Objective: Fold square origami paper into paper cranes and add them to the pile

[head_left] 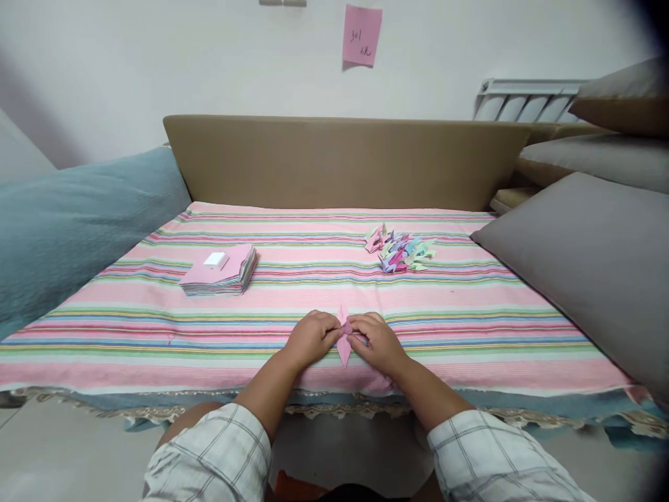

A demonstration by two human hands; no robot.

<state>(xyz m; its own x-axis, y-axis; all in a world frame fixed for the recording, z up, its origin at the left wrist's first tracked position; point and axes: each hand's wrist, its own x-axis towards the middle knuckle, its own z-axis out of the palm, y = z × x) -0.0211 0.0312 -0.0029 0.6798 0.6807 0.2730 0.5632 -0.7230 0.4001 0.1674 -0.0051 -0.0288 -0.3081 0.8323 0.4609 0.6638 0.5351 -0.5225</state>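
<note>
A partly folded piece of pink origami paper [343, 352] lies on the striped cloth near its front edge, its long points facing toward and away from me. My left hand [313, 337] pinches its middle from the left, thumb and fingers closed on the paper. From the right, my right hand [377, 341] grips the same piece, its fingertips almost meeting those of the left. The fingers cover part of the middle folds. Beyond my hands and to the right sits a pile of folded paper cranes [400, 252] in several colours.
A stack of square paper [217, 272] stands on the striped cloth [293, 261] at left, with a small white block [216, 260] on top. Grey cushions [585, 258] line the right side. A blue-covered armrest [88, 216] is at left, a brown backrest [339, 160] behind.
</note>
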